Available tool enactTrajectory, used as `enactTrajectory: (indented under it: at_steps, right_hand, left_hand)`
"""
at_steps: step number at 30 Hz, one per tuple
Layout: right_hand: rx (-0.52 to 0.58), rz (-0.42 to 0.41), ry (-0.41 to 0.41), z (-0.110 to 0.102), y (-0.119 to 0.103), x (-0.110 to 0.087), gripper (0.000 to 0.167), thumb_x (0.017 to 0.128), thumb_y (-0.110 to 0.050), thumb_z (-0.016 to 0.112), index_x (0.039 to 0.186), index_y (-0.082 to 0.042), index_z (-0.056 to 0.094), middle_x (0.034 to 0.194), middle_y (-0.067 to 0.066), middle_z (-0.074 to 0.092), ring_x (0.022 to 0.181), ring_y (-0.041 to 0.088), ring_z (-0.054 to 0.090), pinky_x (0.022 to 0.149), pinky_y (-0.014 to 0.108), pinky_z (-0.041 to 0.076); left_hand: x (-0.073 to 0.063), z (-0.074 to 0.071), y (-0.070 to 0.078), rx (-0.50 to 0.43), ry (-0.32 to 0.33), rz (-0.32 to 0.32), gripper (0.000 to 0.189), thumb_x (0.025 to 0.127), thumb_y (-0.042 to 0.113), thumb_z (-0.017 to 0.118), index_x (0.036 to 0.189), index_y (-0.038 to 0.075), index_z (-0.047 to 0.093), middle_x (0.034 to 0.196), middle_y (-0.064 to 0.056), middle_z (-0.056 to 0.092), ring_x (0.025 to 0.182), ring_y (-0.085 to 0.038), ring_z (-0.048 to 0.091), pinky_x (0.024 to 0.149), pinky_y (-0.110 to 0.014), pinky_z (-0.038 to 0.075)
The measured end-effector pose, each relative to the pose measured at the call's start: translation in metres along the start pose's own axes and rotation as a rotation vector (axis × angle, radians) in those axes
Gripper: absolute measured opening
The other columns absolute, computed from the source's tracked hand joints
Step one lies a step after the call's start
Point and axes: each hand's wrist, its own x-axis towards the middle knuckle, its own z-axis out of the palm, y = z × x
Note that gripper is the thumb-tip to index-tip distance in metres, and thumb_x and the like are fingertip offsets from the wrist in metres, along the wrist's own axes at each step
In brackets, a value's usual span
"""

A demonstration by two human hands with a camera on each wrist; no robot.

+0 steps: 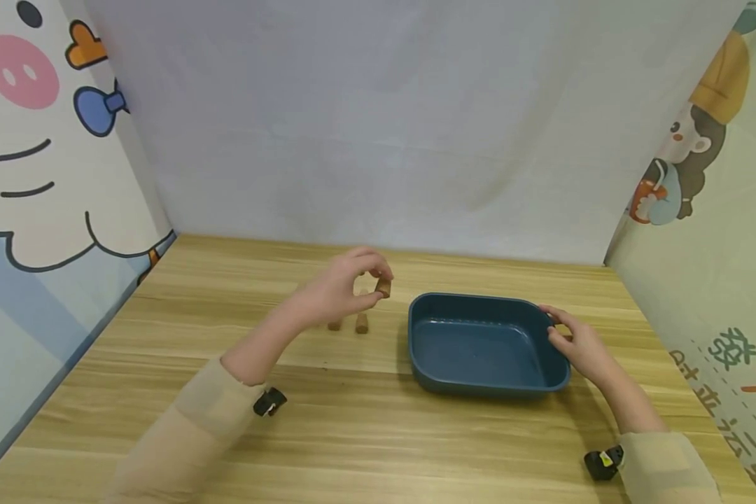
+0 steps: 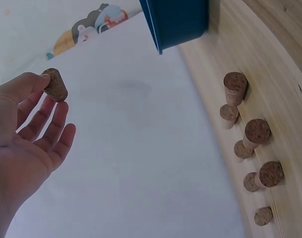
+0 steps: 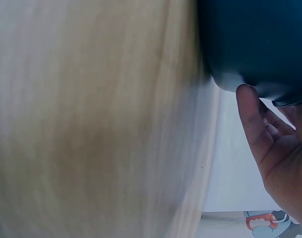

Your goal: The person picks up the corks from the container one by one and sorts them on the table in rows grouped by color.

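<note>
My left hand [image 1: 337,283] pinches a cork stopper [image 1: 383,288] between thumb and fingertips, raised above the table to the left of a dark blue plastic basin [image 1: 479,353]. In the left wrist view the held stopper appears tapered, its sides speckled brown. Several more cork stoppers [image 2: 257,131] stand in rows on the table, partly hidden behind the left hand in the head view. My right hand [image 1: 582,346] grips the basin's right end near its far corner, fingers and thumb at the rim. Nothing lies on the visible basin floor.
The wood-grain table [image 1: 327,434] reaches back to a plain white cloth [image 1: 378,140]. Printed cartoon panels flank it on the left and right. A small black device [image 1: 269,402] sits at the left cuff, another [image 1: 603,463] at the right.
</note>
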Motion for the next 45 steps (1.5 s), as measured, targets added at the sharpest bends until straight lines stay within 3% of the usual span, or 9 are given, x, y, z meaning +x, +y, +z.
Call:
enactTrajectory:
  at_steps: [8,16,21,31,37,45]
  right_hand:
    - [0.011,0.001,-0.005,0.000,0.000,0.000,0.044,0.097,-0.007,0.045,0.139,0.002,0.041,0.125,0.035,0.049,0.107,0.043,0.057,0.081,0.051,0.052]
    - [0.010,-0.009,-0.004,0.000,0.001,0.000,0.043,0.096,-0.006,0.045,0.138,0.003,0.042,0.122,0.035,0.050,0.104,0.042,0.058,0.080,0.049,0.053]
    - [0.007,-0.008,-0.002,0.000,0.000,0.000,0.043,0.095,-0.004,0.045,0.138,0.004,0.042,0.120,0.035,0.050,0.103,0.041,0.058,0.079,0.047,0.053]
    - [0.000,0.003,-0.005,-0.001,-0.002,0.000,0.044,0.095,-0.005,0.045,0.138,0.004,0.042,0.119,0.034,0.051,0.102,0.038,0.058,0.080,0.048,0.053]
    - [0.001,0.014,-0.009,-0.002,-0.002,0.000,0.044,0.096,-0.005,0.045,0.138,0.003,0.041,0.119,0.034,0.051,0.101,0.038,0.058,0.080,0.046,0.053]
    - [-0.002,0.017,-0.014,-0.001,-0.002,0.000,0.044,0.096,-0.006,0.045,0.139,0.003,0.041,0.120,0.034,0.051,0.100,0.039,0.059,0.079,0.046,0.054]
  left_hand:
    - [-0.019,-0.012,-0.026,-0.041,0.062,0.007,0.024,0.082,0.002,0.071,0.104,0.009,0.062,0.109,-0.001,0.059,0.099,-0.018,0.055,0.087,-0.033,0.048]
    - [-0.041,-0.018,-0.056,-0.013,0.137,0.001,0.026,0.079,-0.001,0.072,0.102,0.008,0.063,0.113,-0.006,0.061,0.105,-0.021,0.056,0.085,-0.041,0.050]
    - [-0.053,-0.020,-0.073,0.001,0.154,-0.026,0.028,0.077,-0.001,0.073,0.102,0.009,0.063,0.112,-0.007,0.061,0.102,-0.020,0.057,0.083,-0.040,0.050]
    - [-0.075,-0.020,-0.095,0.039,0.100,-0.138,0.028,0.078,-0.003,0.072,0.102,0.007,0.062,0.104,-0.006,0.062,0.097,-0.023,0.057,0.079,-0.043,0.050]
    - [-0.083,-0.017,-0.105,0.064,0.062,-0.175,0.033,0.077,-0.002,0.072,0.108,0.002,0.062,0.106,-0.010,0.060,0.094,-0.025,0.059,0.079,-0.046,0.051]
    - [-0.089,-0.014,-0.120,0.081,-0.025,-0.271,0.037,0.078,-0.003,0.071,0.114,-0.003,0.062,0.107,-0.013,0.058,0.096,-0.028,0.059,0.087,-0.043,0.051]
